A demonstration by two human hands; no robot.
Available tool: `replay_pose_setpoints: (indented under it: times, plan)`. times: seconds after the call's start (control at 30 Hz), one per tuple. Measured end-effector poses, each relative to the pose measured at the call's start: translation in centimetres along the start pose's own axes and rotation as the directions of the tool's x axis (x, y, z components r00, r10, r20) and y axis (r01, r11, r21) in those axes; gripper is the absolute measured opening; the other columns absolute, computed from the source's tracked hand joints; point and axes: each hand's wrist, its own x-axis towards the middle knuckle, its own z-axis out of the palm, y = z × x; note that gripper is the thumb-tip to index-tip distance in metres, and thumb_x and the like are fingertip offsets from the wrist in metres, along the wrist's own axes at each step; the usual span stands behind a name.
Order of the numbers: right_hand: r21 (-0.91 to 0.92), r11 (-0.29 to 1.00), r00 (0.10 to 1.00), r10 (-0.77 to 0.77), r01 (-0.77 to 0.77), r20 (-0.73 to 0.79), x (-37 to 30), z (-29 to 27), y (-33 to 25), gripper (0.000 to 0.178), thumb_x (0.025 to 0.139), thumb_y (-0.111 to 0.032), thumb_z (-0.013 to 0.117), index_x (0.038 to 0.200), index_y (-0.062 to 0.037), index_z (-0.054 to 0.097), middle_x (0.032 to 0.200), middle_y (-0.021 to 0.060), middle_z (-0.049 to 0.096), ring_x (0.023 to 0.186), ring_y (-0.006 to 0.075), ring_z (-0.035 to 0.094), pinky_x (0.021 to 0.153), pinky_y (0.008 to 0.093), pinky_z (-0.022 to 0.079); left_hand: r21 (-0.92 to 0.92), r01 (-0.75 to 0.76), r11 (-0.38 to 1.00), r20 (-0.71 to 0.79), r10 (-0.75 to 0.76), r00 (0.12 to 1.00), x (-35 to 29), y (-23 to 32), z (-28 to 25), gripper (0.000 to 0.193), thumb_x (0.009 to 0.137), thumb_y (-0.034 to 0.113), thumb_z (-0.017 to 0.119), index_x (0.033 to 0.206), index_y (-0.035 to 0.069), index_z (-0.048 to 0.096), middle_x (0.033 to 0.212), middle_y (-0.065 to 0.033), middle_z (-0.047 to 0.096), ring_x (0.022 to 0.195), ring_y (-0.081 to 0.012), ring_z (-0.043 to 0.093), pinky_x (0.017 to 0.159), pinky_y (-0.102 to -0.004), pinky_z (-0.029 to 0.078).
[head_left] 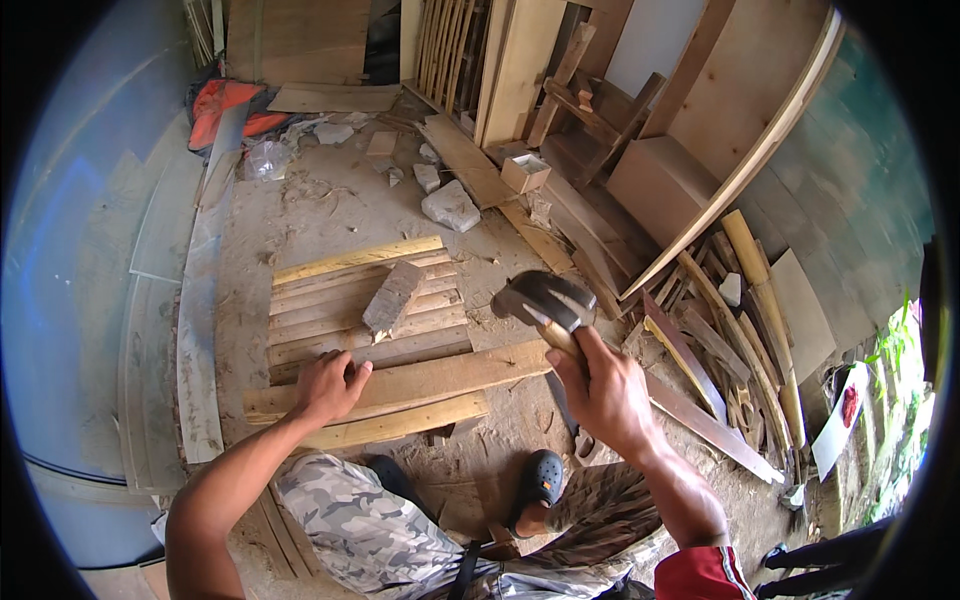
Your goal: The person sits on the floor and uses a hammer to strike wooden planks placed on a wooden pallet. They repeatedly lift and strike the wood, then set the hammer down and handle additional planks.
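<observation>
Crosswise before me, the thick plank (430, 380) lay along the near side of the slats (312, 320). My left hand (332, 387) curled at its left part, whether gripping I couldn't tell; my right hand (612, 395), clamped round the hammer (545, 300), was nearer the plank's right end.

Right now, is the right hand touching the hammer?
Touching. The head view shows the right hand wrapped around the light wooden handle of the hammer, just below its dark head, with no gap.
</observation>
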Motion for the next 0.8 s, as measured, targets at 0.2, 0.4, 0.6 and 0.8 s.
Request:
replay_pose_setpoints:
  times: [0.2,0.4,0.6,0.8]
  plan:
    - [-0.203,0.979,0.975,0.054,-0.009,0.216,-0.4,2.8,4.5,0.026,0.100,-0.030,0.062,0.098,-0.0051,0.056,0.064,0.0173,0.061,0.052,0.0383,0.062,0.047,0.0480,0.049,-0.011,-0.082,0.997,-0.047,0.081,0.996,0.4,0.5,-0.1,0.045,0.099,0.044,0.055,0.086,0.001,0.060,0.087,-0.0183,0.064,0.084,-0.0412,0.063,0.073,-0.0488,0.049]
    - [0.007,0.999,0.998,-0.052,0.052,-0.026,0.0,1.4,0.6,0.027,0.099,-0.029,0.062,0.103,-0.0027,0.057,0.069,0.0186,0.064,0.056,0.0405,0.064,0.052,0.0491,0.051,0.027,-0.048,0.998,-0.012,0.048,0.999,0.1,-0.5,-0.1,0.045,0.100,0.045,0.055,0.087,0.002,0.059,0.089,-0.0184,0.062,0.085,-0.0409,0.061,0.073,-0.0489,0.048]
    - [-0.239,0.971,0.964,0.064,0.000,0.258,-1.0,4.2,3.8,0.028,0.101,-0.032,0.059,0.105,-0.0046,0.058,0.065,0.0158,0.064,0.052,0.0350,0.064,0.051,0.0474,0.050,0.027,-0.081,0.996,-0.062,0.082,0.995,0.4,-0.4,0.0,0.046,0.099,0.046,0.054,0.087,0.002,0.059,0.090,-0.0178,0.064,0.085,-0.0401,0.062,0.073,-0.0491,0.049]
    - [-0.043,0.998,0.999,-0.042,0.041,-0.034,-0.1,2.1,0.9,0.029,0.102,-0.032,0.057,0.108,-0.0033,0.054,0.069,0.0214,0.065,0.057,0.0405,0.066,0.049,0.0488,0.051,0.028,-0.025,0.999,-0.009,0.025,1.000,0.1,0.0,-0.1,0.046,0.097,0.047,0.057,0.086,0.003,0.062,0.089,-0.0162,0.066,0.084,-0.0392,0.064,0.074,-0.0493,0.050]
